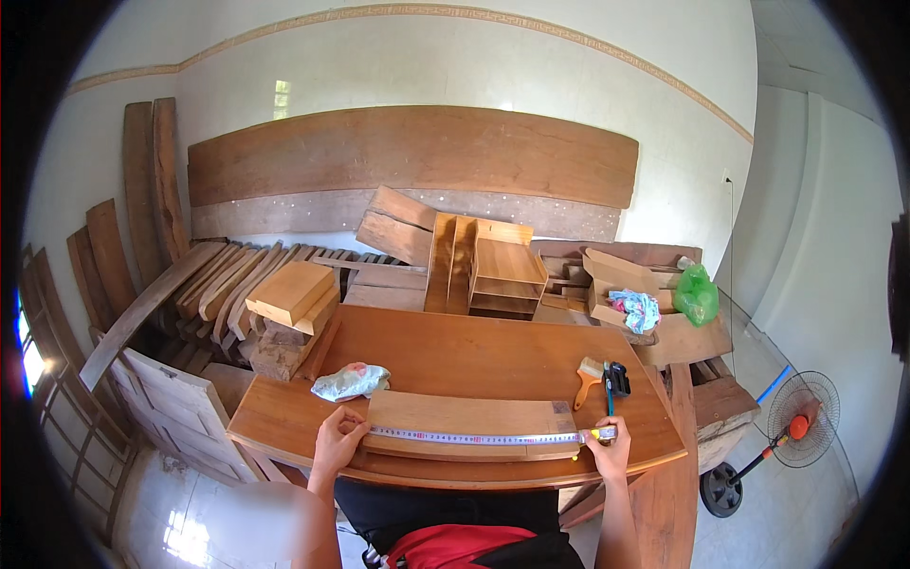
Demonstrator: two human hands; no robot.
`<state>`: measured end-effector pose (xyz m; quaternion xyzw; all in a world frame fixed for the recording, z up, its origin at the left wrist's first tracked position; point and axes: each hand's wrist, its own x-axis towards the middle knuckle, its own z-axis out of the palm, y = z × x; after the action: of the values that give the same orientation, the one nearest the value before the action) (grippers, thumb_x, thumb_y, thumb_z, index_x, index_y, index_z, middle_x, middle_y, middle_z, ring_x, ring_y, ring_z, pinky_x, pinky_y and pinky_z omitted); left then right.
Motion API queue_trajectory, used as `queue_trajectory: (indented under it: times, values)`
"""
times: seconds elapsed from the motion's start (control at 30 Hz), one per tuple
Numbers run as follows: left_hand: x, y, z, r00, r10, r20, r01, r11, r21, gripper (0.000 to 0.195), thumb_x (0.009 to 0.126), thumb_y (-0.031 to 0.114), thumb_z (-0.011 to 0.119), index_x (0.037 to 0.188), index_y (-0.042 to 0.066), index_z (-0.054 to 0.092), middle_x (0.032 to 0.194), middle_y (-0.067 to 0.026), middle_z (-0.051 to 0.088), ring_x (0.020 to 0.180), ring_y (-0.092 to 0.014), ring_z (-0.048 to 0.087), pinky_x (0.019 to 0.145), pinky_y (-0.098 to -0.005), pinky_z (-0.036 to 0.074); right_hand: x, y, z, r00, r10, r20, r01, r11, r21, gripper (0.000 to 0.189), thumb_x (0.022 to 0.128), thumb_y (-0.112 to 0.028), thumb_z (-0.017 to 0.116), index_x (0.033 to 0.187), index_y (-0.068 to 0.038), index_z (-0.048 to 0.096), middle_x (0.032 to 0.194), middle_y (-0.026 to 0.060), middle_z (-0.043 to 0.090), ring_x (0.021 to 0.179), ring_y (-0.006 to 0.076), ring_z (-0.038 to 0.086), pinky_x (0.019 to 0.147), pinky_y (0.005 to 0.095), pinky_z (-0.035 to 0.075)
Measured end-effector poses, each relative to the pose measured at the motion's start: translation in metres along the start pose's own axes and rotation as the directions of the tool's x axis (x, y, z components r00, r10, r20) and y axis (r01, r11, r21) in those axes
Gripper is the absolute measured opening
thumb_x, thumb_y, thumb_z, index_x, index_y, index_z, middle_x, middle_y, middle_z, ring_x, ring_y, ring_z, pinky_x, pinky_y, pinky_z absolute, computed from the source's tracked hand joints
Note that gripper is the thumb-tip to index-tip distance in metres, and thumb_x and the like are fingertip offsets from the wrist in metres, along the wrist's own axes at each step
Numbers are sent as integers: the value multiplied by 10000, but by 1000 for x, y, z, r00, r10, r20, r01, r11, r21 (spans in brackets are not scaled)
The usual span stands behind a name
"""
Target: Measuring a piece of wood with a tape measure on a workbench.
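A tape measure's blade [476, 439] lies stretched lengthwise over a wooden board [462, 416] at the near side of a varnished wooden table [455, 355]. My left hand [341, 435] pinches the blade's end at the board's left edge. At the board's right end, my right hand [609, 444] holds the tape measure's case [604, 432]. Above the board's left end rests a crumpled cloth [351, 382]. Beyond my right hand lie a paintbrush [587, 380] with an orange handle, a teal-handled tool [609, 398] and a black object [619, 379].
Wooden blocks [293, 291] sit on stacked timber at the left. Behind the table stand a wooden shelf unit [490, 267] and an open cardboard box [604, 284] beside a green plastic bag [697, 295]. A standing fan [800, 427] is at the right.
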<state>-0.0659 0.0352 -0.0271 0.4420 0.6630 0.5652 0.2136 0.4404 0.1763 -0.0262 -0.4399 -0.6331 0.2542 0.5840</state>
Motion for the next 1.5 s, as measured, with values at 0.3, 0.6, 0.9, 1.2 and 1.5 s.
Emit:
queue_trajectory:
  times: [0.3, 0.6, 0.9, 1.2, 1.5]
  values:
    - [-4, -2, 0, 1000, 10, -19, -9, 998, 67, 237, 889, 222, 816, 951, 26, 696, 789, -156, 747, 751, -260, 729, 709, -383, 540, -1, -4, 1, 999, 6, 37, -6, 1000, 0, 356, 840, 16, 853, 1050, -52, 574, 952, 9, 601, 843, 74, 579, 757, 255, 489]
    - [-31, 67, 9, 988, 130, -79, -64, 828, 557, 382, 839, 417, 857, 999, 101, 714, 938, -166, 775, 930, -396, 736, 805, -518, 554, -1, -1, -1, 999, -12, 30, 11, 999, 36, 366, 853, -44, 882, 1044, -54, 569, 913, 9, 605, 812, 85, 579, 733, 260, 492]
    - [-18, 65, 4, 993, 113, -42, -69, 816, 574, 293, 869, 343, 828, 1021, 135, 688, 965, -108, 772, 936, -373, 735, 801, -506, 563, 7, 6, 5, 998, -50, 28, 51, 998, -30, 363, 867, -38, 867, 1083, -42, 575, 976, 24, 611, 887, 96, 579, 797, 259, 489]
    - [-30, 66, -2, 971, 222, 88, -235, 822, 519, 124, 929, 210, 762, 1015, 129, 722, 1098, -76, 699, 871, -312, 717, 787, -460, 547, 2, 5, 1, 999, -21, 37, 20, 999, 36, 364, 863, -60, 881, 1061, -36, 577, 982, 35, 615, 888, 112, 593, 819, 277, 506]
    - [-16, 65, -15, 961, 192, 201, -266, 845, 463, 141, 929, 209, 760, 1016, 110, 709, 991, -66, 686, 730, -253, 684, 706, -429, 522, 2, -5, -4, 997, 13, 77, -15, 1000, 26, 370, 852, -46, 879, 1068, -44, 579, 953, 18, 599, 866, 99, 587, 790, 266, 499]
